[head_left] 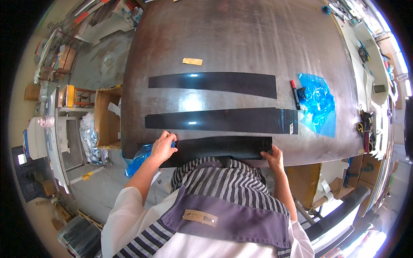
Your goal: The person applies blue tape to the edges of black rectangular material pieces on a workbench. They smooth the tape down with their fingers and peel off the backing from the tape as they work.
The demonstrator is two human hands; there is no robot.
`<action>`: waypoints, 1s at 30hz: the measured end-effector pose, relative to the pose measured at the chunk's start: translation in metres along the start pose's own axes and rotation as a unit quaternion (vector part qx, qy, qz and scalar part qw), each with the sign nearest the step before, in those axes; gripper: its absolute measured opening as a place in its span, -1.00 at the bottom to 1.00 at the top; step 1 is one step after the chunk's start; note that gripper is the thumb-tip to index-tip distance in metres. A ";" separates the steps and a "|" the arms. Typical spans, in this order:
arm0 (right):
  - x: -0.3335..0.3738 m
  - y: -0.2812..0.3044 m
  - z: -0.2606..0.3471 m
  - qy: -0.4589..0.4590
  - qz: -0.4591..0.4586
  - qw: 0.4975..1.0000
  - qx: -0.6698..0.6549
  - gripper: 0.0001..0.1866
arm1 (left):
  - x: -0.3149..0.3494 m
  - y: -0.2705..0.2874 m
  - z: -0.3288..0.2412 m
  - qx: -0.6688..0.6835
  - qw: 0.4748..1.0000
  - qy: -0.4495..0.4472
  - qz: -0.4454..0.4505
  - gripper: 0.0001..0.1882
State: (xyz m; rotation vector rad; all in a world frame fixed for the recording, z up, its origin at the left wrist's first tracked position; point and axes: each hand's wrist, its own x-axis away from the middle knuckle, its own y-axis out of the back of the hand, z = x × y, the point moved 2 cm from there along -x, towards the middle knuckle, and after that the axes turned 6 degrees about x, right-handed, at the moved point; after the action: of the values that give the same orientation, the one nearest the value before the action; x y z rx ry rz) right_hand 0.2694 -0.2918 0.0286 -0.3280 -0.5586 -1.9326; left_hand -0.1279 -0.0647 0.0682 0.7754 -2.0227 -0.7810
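Note:
A long black glossy strip [223, 147] lies along the table's near edge, just in front of my body. At its right end my right hand [274, 158] grips the corner, thumb on top. My left hand [162, 148] is over the strip's left part, its fingers curled and closed; what they pinch is hidden. Crumpled blue film [140, 160] spreads under and beside my left wrist, hanging over the table edge. Farther off, a stack of black strips [211, 121] with stepped right ends lies crosswise. Beyond it rests a single tapered black strip [211, 84].
On the right of the brown table [241, 38] sit a crumpled blue film sheet [320, 103] and a black marker with a red cap [295, 93]. A yellowish tape piece [192, 61] lies farther off. Cardboard boxes [107, 118] stand left of the table. A black chair [340, 208] is at lower right.

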 end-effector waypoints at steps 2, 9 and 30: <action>0.002 0.003 -0.011 0.000 0.017 0.999 -0.029 -0.64 | 0.004 0.001 -0.001 0.008 1.000 -0.014 -0.007 -0.66; -0.010 0.010 0.015 0.001 0.022 0.997 -0.073 -0.69 | 0.006 0.036 -0.021 -0.013 0.996 0.083 0.026 -0.74; -0.225 0.054 0.052 0.123 -0.211 0.960 0.140 -0.44 | -0.013 0.183 -0.026 -0.059 0.790 -0.059 -0.608 -0.76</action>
State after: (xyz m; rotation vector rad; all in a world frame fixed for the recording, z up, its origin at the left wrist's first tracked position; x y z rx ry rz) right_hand 0.4109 -0.1069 -0.0193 0.2297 -0.7696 -2.2198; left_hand -0.1438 0.0515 0.2113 2.0297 -1.3335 -1.6449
